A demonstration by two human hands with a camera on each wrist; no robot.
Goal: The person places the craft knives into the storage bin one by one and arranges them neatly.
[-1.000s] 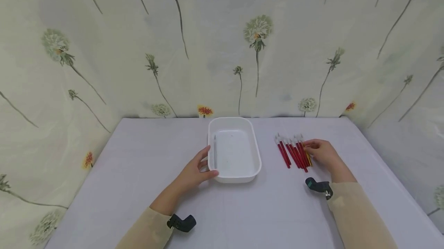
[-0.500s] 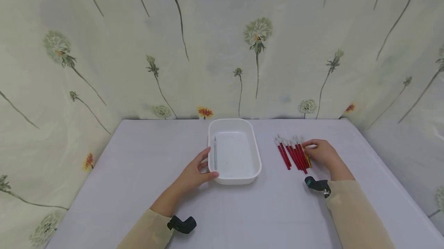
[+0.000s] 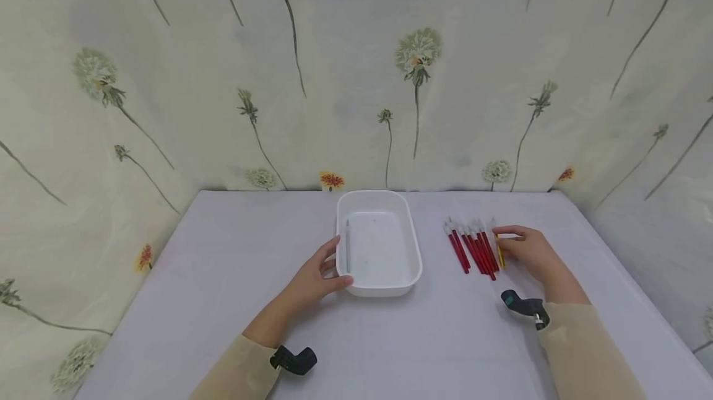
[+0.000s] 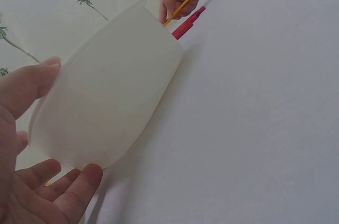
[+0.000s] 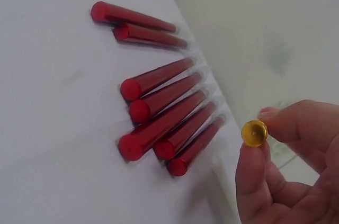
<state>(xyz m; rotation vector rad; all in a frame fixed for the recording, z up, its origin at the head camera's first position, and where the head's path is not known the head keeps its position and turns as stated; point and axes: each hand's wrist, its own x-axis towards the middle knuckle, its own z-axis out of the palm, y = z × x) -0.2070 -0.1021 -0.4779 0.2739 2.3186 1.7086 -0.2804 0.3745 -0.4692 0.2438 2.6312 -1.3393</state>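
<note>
A white plastic tray [image 3: 414,257] stands on the table, a slim pale pen [image 3: 348,248] lying lengthwise along its left inner side. At the tray's near left corner my left hand [image 3: 309,277] holds it, thumb on the near rim and fingers along the left side. To the right, my right hand [image 3: 536,257] pinches a gold pen [image 5: 255,133] between thumb and fingers. The gold pen's round hollow end faces the right wrist camera. Beside that hand, several red pens [image 5: 159,123] with clear caps lie in a loose row, caps toward the back.
A pale cloth covers the table [image 3: 390,350], its back edge just behind the tray. Behind and on both sides hangs a curtain [image 3: 334,109] printed with dandelions. Each wrist carries a black camera mount [image 3: 293,360].
My right hand has shifted slightly right with the gold pen, which now stands apart from the red pens. The left hand and the tray stay in place.
</note>
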